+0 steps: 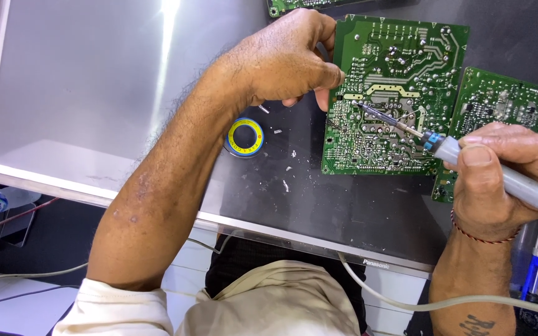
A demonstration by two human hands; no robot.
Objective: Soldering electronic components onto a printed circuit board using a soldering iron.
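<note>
beside the solder spool (244, 137), left hand (281, 59) pinches green board (393, 93); right hand (499, 180) grip clamps soldering iron (468, 158).

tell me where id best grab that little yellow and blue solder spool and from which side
Grip the solder spool by its round blue rim, fingers on opposite sides, coming straight down from above. It lies flat on the dark panel with its yellow face up, so the rim is the only part that offers an edge. Approach from the near side: the left hand and forearm hang just above and left of it.
</note>
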